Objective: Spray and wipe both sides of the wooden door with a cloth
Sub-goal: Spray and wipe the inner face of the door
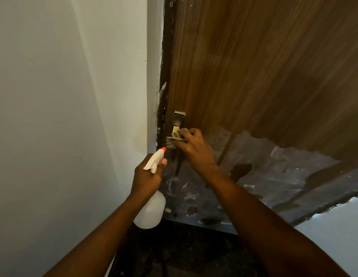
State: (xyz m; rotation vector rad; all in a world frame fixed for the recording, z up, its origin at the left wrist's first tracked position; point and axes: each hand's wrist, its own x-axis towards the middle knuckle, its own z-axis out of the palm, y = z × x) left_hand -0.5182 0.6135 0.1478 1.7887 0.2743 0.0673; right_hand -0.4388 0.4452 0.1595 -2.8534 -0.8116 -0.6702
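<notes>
A plain, pale grey-white painted wall [54, 96] fills the view from 7 to 11 o'clock. It is dimly lit, and a soft diagonal shadow edge runs from 12 o'clock down toward 7. The wall's narrow return face [153, 56] stands near 12 o'clock, and touching it is a dark brown frame strip [167, 56] smeared with white paint. A dark speckled floor [184, 254] lies at 6 o'clock. Another pale painted wall patch [338, 232] shows at 4 o'clock.
</notes>
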